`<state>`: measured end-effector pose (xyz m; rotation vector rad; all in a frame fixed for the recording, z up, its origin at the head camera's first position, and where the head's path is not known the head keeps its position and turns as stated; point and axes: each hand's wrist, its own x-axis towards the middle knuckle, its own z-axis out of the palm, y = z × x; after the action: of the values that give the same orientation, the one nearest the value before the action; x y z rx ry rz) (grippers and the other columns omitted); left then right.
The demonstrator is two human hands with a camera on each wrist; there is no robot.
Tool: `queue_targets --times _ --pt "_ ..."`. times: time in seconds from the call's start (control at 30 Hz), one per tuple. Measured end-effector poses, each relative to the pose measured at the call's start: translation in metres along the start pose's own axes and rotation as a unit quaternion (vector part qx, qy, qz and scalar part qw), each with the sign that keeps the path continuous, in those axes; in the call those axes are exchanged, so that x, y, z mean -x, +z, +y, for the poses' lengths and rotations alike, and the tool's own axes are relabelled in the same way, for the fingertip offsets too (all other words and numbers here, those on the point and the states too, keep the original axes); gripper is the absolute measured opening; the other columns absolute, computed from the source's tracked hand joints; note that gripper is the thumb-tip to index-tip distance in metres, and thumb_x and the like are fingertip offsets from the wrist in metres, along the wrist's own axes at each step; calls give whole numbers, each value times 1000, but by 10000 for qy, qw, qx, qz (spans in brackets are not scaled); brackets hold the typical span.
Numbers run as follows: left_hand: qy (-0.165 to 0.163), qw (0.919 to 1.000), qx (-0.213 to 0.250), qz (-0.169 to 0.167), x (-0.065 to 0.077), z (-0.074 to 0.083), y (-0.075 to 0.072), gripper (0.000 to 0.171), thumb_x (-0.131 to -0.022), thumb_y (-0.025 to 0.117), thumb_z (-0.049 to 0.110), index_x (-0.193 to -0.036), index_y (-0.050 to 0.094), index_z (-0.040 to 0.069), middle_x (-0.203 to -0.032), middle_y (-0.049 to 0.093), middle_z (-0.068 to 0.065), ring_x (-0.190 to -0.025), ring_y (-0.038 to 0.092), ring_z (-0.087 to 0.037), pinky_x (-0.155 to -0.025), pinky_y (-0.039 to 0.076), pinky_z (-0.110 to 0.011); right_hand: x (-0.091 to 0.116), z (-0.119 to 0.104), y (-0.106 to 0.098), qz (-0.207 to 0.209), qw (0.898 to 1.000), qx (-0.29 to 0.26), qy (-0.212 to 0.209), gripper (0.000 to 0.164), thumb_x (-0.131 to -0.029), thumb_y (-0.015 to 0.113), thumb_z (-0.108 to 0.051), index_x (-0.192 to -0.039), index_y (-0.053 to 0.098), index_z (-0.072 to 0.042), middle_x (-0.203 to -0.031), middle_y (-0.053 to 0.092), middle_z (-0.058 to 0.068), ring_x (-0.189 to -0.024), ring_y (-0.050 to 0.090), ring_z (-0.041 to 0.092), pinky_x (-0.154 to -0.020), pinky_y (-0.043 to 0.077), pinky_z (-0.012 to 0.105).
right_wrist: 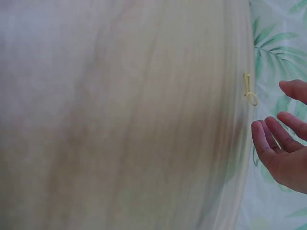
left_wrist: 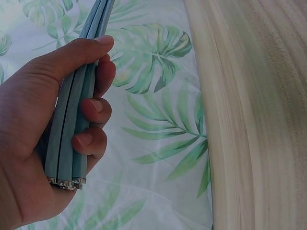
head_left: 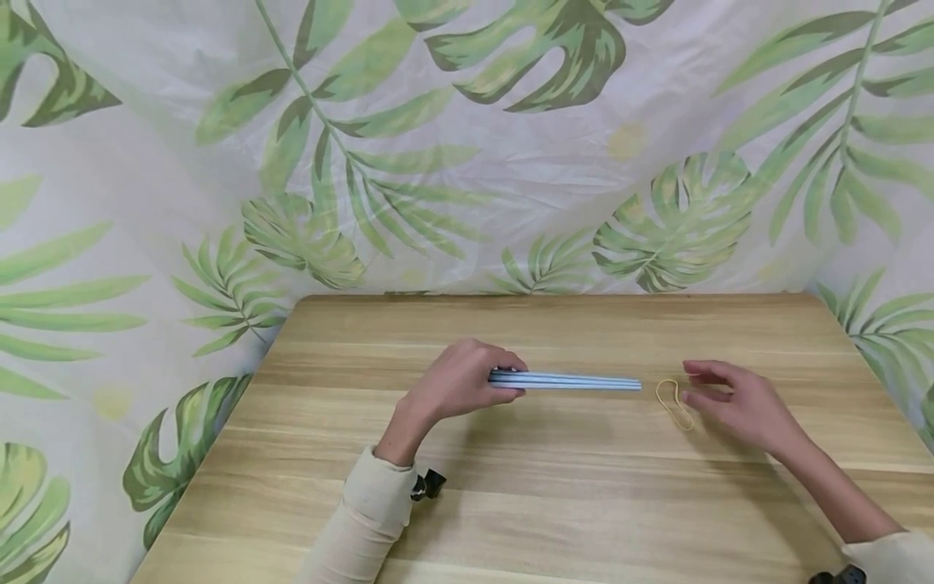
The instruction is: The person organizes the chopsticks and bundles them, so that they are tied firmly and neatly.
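My left hand [head_left: 467, 377] grips a bundle of blue chopsticks [head_left: 576, 381] near one end, above the table. In the left wrist view the thumb lies across the chopsticks [left_wrist: 67, 134] and the other fingers curl round them, with the patterned silvery butt ends near the palm. The thin tips point right, toward my right hand [head_left: 744, 405]. That hand has its thumb and fingers spread apart, holding nothing. A yellow rubber band [head_left: 659, 397] shows just left of its fingertips, in a loose, twisted loop. The right wrist view shows the band [right_wrist: 247, 86] apart from the fingers.
A light wood table [head_left: 584, 503] extends beneath both hands. Behind it and at its sides hangs a white cloth [head_left: 525, 186] printed with green leaves. Black wrist devices [head_left: 428, 484] sit at the cuffs of both light sleeves.
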<state>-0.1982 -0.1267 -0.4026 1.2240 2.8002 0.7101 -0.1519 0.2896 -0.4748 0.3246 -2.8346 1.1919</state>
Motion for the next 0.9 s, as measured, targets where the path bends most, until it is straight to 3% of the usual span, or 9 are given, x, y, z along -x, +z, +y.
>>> queue_targets --times 0.27,0.9 --pt "28 10000 -50 8 1 -1 2 12 -92 86 20 -104 83 19 -90 78 11 -70 57 0 -68 49 -20 -8 6 11 -237 9988 416 140 44 -95 84 -21 -131 72 2 -116 80 16 -101 76 28 -79 56 17" --pt "73 9997 -221 -3 0 0 3 13 -93 86 23 -105 83 19 -92 78 10 -71 59 -1 -69 50 -20 -20 3 22 35 9974 712 102 29 -91 84 -16 -115 78 0 -95 80 5 -82 70 5 -72 53 20"
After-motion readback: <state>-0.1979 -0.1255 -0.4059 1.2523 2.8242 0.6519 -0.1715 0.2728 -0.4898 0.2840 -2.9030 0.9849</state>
